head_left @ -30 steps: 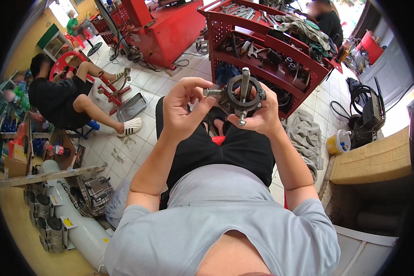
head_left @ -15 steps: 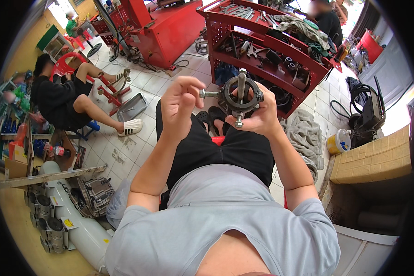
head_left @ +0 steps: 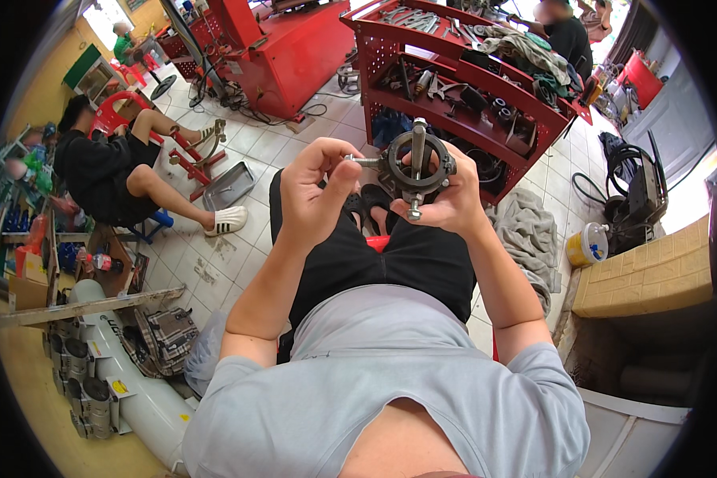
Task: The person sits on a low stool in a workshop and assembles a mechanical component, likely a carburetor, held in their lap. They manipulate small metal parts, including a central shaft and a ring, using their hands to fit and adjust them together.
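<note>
My right hand grips a dark metal ring above my lap, its thumb along the near side and its fingers behind the far right side. Several bolts stick out of the ring around its rim. A long bolt stands at the far side, and a shorter bolt points toward me. My left hand pinches the head of the bolt on the ring's left, thumb and forefinger closed around it. The fingertips partly cover that head.
A red tool cart with wrenches and rags stands ahead. At the left a person sits on a chair near a grey tray. Grey cloth and a white bucket lie on the right.
My left hand has shifted slightly right and closed its thumb and forefinger on the left bolt's head. The ring and my right hand stay in place.
</note>
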Demonstrator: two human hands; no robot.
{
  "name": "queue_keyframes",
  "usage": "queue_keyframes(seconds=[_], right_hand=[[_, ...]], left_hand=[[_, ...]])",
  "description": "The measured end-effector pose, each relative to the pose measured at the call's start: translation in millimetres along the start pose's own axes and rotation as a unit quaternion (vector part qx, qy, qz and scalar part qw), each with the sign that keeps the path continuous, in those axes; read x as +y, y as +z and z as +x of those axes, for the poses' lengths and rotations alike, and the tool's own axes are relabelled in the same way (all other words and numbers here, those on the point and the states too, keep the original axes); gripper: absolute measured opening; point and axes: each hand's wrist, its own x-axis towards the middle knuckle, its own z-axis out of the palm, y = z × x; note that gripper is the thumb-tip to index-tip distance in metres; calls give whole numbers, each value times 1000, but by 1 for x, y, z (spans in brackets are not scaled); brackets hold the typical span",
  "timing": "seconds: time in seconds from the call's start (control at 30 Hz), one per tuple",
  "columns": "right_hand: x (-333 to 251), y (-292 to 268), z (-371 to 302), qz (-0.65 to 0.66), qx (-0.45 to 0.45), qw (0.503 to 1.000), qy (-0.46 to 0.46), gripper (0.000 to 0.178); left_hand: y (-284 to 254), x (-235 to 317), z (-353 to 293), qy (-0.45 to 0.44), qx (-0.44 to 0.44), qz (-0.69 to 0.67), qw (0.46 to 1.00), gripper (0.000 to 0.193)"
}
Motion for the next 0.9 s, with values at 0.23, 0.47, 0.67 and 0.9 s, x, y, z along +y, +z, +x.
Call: queue_keyframes(seconds=[0.23, 0.47, 0.67, 0.9], right_hand=[[0, 0, 0, 3, 8, 1000, 2, 41], [-1, -1, 1, 5, 13, 1000, 1, 41], [0, -1, 0, -2, 5, 1000, 1, 42], [1, -2, 2, 1, 16, 1000, -13, 43]], left_hand=[[7, 7, 3, 53, 39, 16, 998, 39], [9, 13, 6, 26, 40, -99, 994, 40], [0, 3, 3, -23, 6, -99, 995, 41], [3, 6, 4, -14, 16, -64, 998, 41]])
